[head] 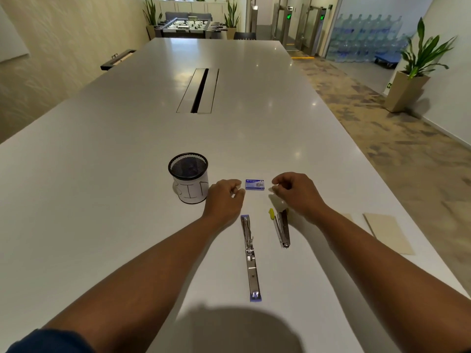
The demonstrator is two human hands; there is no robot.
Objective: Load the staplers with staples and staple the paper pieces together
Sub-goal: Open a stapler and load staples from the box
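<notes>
White table (102, 174) fills a big room. Two staplers (251, 258) lie open on it, and the staple box (254, 184) sits shut between both hands. Paper pieces (390, 233) wait at the right, not stapled yet. Left hand (224, 200) and right hand (295, 194) are loosely curled, holding nothing. Loading seems just starting.

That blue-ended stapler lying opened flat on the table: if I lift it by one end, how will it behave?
The blue stapler lies unfolded at its middle hinge, so lifted by one end it would probably fold or swing rather than stay rigid. Its bare metal looks smooth, likely a bit slippery. Long and flat on the glossy table, it should slide, not roll.
</notes>
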